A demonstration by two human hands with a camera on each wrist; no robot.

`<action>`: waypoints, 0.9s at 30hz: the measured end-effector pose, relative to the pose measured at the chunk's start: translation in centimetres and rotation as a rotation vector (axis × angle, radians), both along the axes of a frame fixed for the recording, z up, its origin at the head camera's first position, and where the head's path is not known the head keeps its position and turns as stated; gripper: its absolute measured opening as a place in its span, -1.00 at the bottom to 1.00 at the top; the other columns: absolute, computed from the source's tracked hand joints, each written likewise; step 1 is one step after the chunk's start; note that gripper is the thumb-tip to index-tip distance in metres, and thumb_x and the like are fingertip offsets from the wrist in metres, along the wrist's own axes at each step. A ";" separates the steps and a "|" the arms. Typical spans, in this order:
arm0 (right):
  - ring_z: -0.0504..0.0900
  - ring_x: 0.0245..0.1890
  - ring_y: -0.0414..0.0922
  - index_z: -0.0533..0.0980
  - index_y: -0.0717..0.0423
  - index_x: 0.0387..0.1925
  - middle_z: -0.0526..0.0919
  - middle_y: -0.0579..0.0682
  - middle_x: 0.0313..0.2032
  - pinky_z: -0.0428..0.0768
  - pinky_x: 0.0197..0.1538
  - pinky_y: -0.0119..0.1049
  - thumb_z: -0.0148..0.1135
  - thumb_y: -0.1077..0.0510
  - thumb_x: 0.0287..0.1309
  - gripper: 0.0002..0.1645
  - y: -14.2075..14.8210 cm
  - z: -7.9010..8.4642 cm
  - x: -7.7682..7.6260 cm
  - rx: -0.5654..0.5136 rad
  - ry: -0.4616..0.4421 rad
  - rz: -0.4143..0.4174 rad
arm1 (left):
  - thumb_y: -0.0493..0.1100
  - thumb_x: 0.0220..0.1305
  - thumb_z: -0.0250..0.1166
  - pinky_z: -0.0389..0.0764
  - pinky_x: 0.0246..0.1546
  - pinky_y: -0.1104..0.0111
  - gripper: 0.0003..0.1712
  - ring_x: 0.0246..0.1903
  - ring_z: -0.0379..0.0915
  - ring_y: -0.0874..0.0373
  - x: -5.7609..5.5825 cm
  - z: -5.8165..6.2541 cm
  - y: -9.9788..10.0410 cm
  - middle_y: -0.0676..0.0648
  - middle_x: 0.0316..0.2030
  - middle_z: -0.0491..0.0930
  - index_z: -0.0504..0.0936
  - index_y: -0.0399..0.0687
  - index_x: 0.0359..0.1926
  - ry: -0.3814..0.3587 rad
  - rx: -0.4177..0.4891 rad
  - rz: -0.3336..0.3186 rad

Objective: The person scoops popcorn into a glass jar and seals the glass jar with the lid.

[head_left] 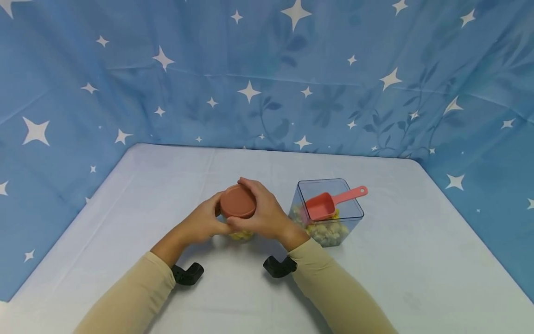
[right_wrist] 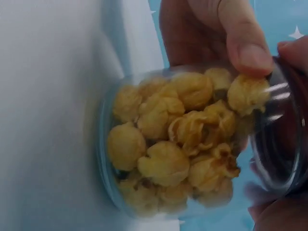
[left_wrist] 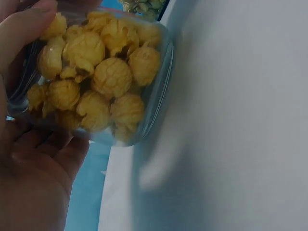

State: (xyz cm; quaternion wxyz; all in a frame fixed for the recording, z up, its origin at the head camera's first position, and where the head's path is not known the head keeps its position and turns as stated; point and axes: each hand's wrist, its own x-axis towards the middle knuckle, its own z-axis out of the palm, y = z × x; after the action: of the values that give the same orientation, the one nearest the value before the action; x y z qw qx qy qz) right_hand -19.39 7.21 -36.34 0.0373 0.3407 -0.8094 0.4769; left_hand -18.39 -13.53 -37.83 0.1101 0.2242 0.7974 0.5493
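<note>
A clear jar [right_wrist: 175, 139] of golden popcorn stands in front of me on the white table, with a round reddish-brown lid [head_left: 238, 201] at its top. My left hand [head_left: 204, 221] grips the jar from the left, close under the lid. From the other side my right hand [head_left: 267, 214] curls its fingers and thumb around the lid's rim. Popcorn [left_wrist: 96, 72] fills much of the jar in both wrist views. In the head view the hands hide most of the jar's body.
Right of the hands is a clear square container [head_left: 352, 227] with popcorn in its lower part. A coral-red scoop [head_left: 321, 206] lies in it, its handle over the rim. The white table [head_left: 417, 260] ends at a blue star-patterned curtain [head_left: 267, 93].
</note>
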 end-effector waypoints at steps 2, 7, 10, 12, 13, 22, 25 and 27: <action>0.53 0.11 0.02 0.21 0.33 0.44 0.42 0.18 0.27 0.61 0.07 -0.14 0.56 0.08 -0.04 0.09 -0.2 0.0 0.2 0.012 0.016 -0.029 | -0.16 0.14 0.51 0.25 0.35 -0.05 -0.03 0.37 0.22 -0.11 0.1 -0.1 0.0 -0.16 0.30 0.39 0.19 -0.23 0.47 0.008 0.001 0.011; 0.52 0.09 0.04 0.18 0.34 0.45 0.40 0.20 0.26 0.60 0.05 -0.10 0.57 0.04 -0.03 0.12 -0.4 0.1 0.7 0.019 0.006 -0.086 | -0.20 0.15 0.48 0.19 0.39 -0.03 -0.08 0.39 0.19 -0.16 0.4 -0.6 0.1 -0.23 0.30 0.38 0.21 -0.29 0.44 0.001 0.019 0.044; 0.52 0.09 0.04 0.18 0.32 0.45 0.39 0.20 0.27 0.60 0.05 -0.09 0.56 0.02 -0.02 0.12 -0.5 -0.1 0.9 0.015 0.007 -0.109 | -0.22 0.11 0.49 0.21 0.38 -0.04 -0.07 0.38 0.20 -0.15 0.5 -0.8 0.3 -0.21 0.29 0.40 0.22 -0.28 0.43 -0.002 0.016 0.070; 0.52 0.09 0.03 0.19 0.31 0.44 0.40 0.19 0.27 0.60 0.05 -0.09 0.57 0.03 -0.02 0.10 -0.5 -0.3 0.9 0.008 0.016 -0.123 | -0.20 0.06 0.51 0.28 0.33 -0.05 -0.04 0.33 0.27 -0.13 0.5 -0.9 0.7 -0.19 0.26 0.42 0.22 -0.27 0.43 0.016 0.000 0.092; 0.53 0.09 0.03 0.21 0.31 0.44 0.40 0.19 0.26 0.60 0.05 -0.09 0.57 0.04 -0.03 0.10 -0.5 -0.4 0.9 0.002 0.025 -0.131 | -0.17 0.04 0.53 0.33 0.29 -0.05 -0.01 0.30 0.30 -0.11 0.6 -1.0 1.0 -0.18 0.25 0.43 0.22 -0.25 0.43 0.027 -0.011 0.108; 0.52 0.10 0.09 0.21 0.36 0.41 0.37 0.25 0.27 0.62 0.04 -0.04 0.59 0.02 -0.05 0.11 -1.6 -0.9 1.7 -0.015 0.076 -0.231 | -0.19 -0.06 0.61 0.51 0.12 -0.02 0.12 0.13 0.45 -0.06 1.5 -1.8 2.5 -0.16 0.20 0.48 0.17 -0.17 0.48 0.114 -0.026 0.233; 0.51 0.09 0.10 0.21 0.38 0.39 0.36 0.27 0.26 0.63 0.01 -0.01 0.57 0.01 -0.04 0.10 -2.0 -0.9 2.0 -0.023 0.088 -0.278 | -0.23 -0.04 0.58 0.51 0.12 -0.03 0.09 0.12 0.46 -0.08 1.7 -1.7 2.8 -0.19 0.19 0.49 0.18 -0.20 0.47 0.136 -0.029 0.253; 0.50 0.09 0.11 0.21 0.40 0.39 0.36 0.29 0.25 0.63 0.01 0.00 0.57 0.00 -0.04 0.09 -2.3 -1.0 2.2 -0.035 0.108 -0.308 | -0.24 -0.03 0.57 0.51 0.12 -0.03 0.06 0.12 0.46 -0.09 1.7 -1.7 2.9 -0.20 0.19 0.49 0.19 -0.21 0.46 0.149 -0.024 0.262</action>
State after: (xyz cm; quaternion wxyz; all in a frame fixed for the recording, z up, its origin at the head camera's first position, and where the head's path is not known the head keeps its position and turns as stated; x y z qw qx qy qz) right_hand -17.23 4.94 -37.30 0.1592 0.2371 -0.8405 0.4605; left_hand -16.68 -10.64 -39.50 -0.0192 0.1568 0.8324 0.5311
